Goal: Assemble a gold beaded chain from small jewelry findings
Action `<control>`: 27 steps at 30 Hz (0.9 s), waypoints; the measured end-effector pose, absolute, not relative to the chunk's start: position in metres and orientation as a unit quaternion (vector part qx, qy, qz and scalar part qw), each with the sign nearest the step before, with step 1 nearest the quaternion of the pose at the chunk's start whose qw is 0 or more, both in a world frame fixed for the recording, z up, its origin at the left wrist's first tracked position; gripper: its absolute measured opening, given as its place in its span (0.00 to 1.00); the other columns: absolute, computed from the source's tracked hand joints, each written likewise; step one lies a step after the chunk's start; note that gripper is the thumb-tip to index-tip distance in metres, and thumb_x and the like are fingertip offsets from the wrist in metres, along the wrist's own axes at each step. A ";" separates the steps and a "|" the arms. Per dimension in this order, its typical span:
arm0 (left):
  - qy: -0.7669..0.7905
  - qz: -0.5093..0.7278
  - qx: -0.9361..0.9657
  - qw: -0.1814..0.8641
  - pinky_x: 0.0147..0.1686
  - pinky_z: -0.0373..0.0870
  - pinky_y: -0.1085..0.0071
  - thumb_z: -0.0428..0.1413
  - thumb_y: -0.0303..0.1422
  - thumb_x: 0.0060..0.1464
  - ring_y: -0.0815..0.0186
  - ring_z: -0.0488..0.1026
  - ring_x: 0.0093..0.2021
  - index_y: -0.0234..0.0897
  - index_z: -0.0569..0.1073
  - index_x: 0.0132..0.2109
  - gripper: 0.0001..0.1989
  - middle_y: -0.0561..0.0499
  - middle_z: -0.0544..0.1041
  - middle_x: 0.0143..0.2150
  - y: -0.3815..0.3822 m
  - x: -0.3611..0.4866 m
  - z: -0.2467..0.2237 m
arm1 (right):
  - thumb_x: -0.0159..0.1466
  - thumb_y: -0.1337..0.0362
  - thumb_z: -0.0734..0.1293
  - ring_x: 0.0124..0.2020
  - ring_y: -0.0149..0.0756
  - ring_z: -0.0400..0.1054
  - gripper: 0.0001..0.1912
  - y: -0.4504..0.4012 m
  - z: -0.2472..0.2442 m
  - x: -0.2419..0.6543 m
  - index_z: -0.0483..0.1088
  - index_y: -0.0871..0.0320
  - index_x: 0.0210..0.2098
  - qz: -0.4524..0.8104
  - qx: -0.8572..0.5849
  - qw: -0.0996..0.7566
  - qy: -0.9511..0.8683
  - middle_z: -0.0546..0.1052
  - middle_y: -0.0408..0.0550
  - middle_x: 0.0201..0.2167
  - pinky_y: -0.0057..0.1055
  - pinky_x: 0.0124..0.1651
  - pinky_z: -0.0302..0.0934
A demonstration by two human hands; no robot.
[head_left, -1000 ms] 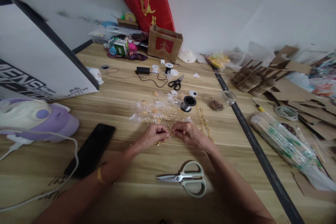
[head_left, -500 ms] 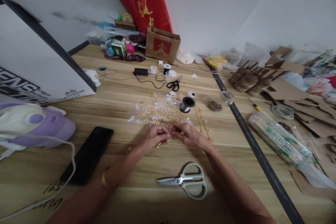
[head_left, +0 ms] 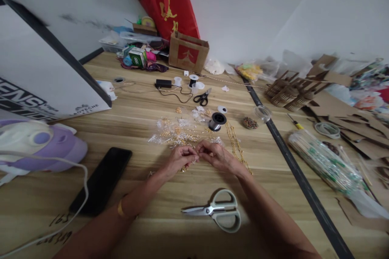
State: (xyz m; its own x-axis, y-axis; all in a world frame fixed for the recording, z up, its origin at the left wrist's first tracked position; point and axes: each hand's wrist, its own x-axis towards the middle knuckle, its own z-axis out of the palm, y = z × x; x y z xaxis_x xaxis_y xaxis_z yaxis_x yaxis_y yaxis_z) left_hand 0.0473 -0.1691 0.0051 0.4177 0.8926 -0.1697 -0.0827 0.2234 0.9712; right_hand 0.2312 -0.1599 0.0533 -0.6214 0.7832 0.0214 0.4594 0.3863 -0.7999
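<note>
My left hand (head_left: pixel 181 158) and my right hand (head_left: pixel 215 155) meet at the centre of the wooden table (head_left: pixel 158 218), fingertips almost touching. Both are closed in a pinch on something small and shiny, too small to make out. Gold pieces (head_left: pixel 184 168) show just under my left fingers. Beyond the hands lie small bags and heaps of gold and silver beads (head_left: pixel 182 137). A spool of silver wire (head_left: pixel 217 121) stands behind my right hand, and a gold chain (head_left: pixel 233 141) lies to its right. Light-handled scissors (head_left: pixel 223 210) rest nearer to me.
A black phone (head_left: pixel 101 180) and a purple-and-white device (head_left: pixel 45 145) with a cable are at left. Black scissors (head_left: pixel 202 97) and a paper bag (head_left: pixel 188 53) lie farther back. To the right are a bead dish (head_left: pixel 250 122), wrapped sticks (head_left: pixel 325 162) and cardboard (head_left: pixel 349 121).
The fingertips of my two hands have shifted slightly, and the thin pale loop that showed between them is less visible. The view has moved very slightly.
</note>
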 end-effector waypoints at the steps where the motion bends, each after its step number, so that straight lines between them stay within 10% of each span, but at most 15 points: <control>1: 0.401 0.362 0.513 0.668 0.17 0.57 0.78 0.62 0.39 0.43 0.77 0.60 0.16 0.32 0.72 0.26 0.13 0.55 0.70 0.20 -0.169 0.048 0.005 | 0.65 0.67 0.61 0.27 0.28 0.64 0.05 -0.160 0.054 0.231 0.68 0.60 0.39 0.399 -0.385 0.207 -0.806 0.73 0.44 0.28 0.24 0.30 0.58; 27: 0.459 0.349 0.493 0.651 0.16 0.52 0.79 0.59 0.33 0.41 0.78 0.57 0.16 0.32 0.72 0.26 0.07 0.53 0.74 0.22 -0.170 0.042 0.010 | 0.62 0.68 0.63 0.24 0.29 0.65 0.04 -0.151 0.044 0.242 0.67 0.58 0.38 0.251 -0.457 0.226 -0.823 0.72 0.45 0.30 0.25 0.29 0.57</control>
